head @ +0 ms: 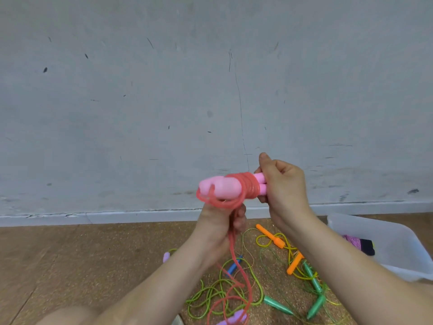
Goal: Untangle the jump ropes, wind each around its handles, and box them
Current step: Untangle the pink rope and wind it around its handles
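The pink handles (220, 187) are being held up side by side in front of the wall, with the red rope (248, 186) coiling around their middle. The right hand (283, 181), at their 3 o'clock, is gripping their narrow ends. The left hand (220, 222), at 6 o'clock, is curling round the loose strand trailing to the floor (70, 266). Other tangled ropes (312, 277) are lying at 5 o'clock, and a clear box (403, 261) is sitting at 4 o'clock.

We see pink handles (220, 187), coral-red rope (249, 186). Others: orange handles (271, 236), teal handles (312, 276), blue handle (234, 266), lime cord (221, 281), yellow cord (257, 241). Box (403, 261) translucent white, floor (93, 266) speckled brown, wall (164, 90) scuffed grey.
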